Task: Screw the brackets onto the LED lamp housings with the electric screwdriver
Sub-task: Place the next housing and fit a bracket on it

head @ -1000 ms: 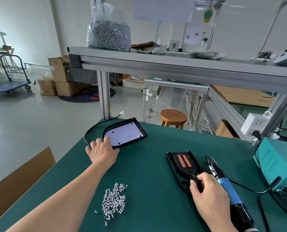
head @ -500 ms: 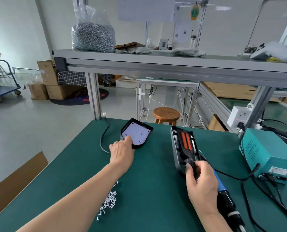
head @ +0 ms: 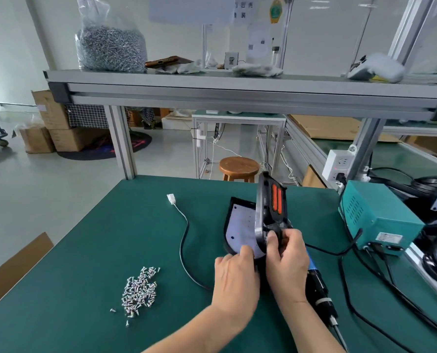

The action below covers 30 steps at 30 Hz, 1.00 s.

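Green mat covers the bench (head: 115, 238). A cardboard edge (head: 16, 261) sits at the lower left. Grey floor runs back to stacked cartons (head: 56, 123) at the far left. On the overhead shelf (head: 212, 85), upper left, stands a clear bag of screws (head: 110, 47).

Left of centre on the bench lies a loose screw pile (head: 139, 289). A black cable (head: 184, 240) with a white plug (head: 171, 199) curves toward the hands. Behind the bench, at centre, is a wooden stool (head: 239, 168).

At centre, the left hand (head: 237, 276) curls its grip over the near edge of the LED lamp housing (head: 239, 225), which lies flat, white board up. The right hand (head: 287, 263) pinches the lower end of the black bracket (head: 271, 207) with two orange strips. The bracket stands nearly upright, touching the housing's right side. The electric screwdriver (head: 316, 284) lies on the bench past the right wrist. A teal power box (head: 375, 217) sits at the right.

Since half a second ago, the housing has moved from left of centre to against the bracket. The hands, then apart, are now side by side. The bracket has tipped up steeper.
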Each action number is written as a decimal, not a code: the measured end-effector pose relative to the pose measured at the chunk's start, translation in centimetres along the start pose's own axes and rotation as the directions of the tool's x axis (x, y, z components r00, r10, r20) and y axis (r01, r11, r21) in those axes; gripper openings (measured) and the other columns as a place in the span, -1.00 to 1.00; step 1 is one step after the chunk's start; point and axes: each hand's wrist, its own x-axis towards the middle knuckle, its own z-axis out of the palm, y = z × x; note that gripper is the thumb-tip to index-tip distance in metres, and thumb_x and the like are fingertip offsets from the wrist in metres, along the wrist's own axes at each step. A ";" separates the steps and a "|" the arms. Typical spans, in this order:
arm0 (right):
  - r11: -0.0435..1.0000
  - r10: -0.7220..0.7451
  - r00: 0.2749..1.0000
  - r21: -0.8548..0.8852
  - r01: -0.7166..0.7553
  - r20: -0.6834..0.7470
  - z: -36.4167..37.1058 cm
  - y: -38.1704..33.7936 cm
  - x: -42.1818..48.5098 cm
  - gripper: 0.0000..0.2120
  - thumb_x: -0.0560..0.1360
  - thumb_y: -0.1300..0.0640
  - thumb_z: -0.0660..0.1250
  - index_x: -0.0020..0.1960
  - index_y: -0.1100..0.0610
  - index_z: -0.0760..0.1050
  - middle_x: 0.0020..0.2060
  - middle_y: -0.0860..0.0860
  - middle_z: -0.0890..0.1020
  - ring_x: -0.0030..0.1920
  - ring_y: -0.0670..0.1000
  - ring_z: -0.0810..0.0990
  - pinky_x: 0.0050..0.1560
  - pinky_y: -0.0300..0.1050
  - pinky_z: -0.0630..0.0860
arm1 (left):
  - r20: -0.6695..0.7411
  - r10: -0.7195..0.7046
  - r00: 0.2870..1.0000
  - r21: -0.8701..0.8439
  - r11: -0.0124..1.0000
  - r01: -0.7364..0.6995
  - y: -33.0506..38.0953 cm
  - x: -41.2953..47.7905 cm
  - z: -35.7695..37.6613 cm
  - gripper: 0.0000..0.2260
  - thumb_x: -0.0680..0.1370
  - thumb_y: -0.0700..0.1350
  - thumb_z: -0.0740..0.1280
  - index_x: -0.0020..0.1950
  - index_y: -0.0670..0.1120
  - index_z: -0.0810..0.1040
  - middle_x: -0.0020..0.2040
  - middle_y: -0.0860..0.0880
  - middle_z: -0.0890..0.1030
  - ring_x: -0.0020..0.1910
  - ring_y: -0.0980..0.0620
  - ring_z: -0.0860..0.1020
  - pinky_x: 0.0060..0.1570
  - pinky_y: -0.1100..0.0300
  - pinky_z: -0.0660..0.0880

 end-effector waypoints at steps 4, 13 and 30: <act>0.993 -0.076 0.997 -0.089 0.078 0.026 -0.5 -0.6 -0.2 -0.84 0.55 0.11 0.42 -0.08 0.10 0.45 -0.25 -0.06 0.55 -0.21 0.07 0.51 -0.17 -0.03 0.40 | 0.095 0.044 0.994 -0.071 0.997 -0.038 0.6 -2.3 0.2 -0.84 0.56 -0.19 0.16 0.13 -0.05 0.37 0.08 -0.01 0.62 0.08 -0.11 0.52 0.07 0.09 0.32; 0.954 -0.025 0.985 -0.289 0.075 0.171 -0.9 -1.1 -0.9 -0.75 0.49 -0.01 0.41 -0.22 0.01 0.36 -0.36 -0.10 0.51 -0.28 -0.08 0.47 -0.28 -0.06 0.29 | -0.271 -0.164 0.949 -0.327 0.943 0.069 -2.6 -0.9 -4.2 -0.97 0.56 -0.11 0.32 -0.08 -0.01 0.52 -0.15 0.08 0.54 -0.13 -0.03 0.52 -0.07 0.04 0.45; 0.816 -0.091 0.872 -0.465 0.342 0.481 -4.3 -4.8 -4.3 -0.74 0.56 -0.05 0.35 0.21 -0.01 0.46 0.05 -0.12 0.63 0.04 0.07 0.62 -0.02 -0.03 0.48 | 0.349 -0.198 0.916 -0.675 0.625 0.392 -4.5 -0.1 -3.0 -0.81 0.67 -0.11 0.11 0.26 -0.02 0.41 -0.41 -0.07 0.64 -0.47 -0.02 0.61 -0.44 0.26 0.47</act>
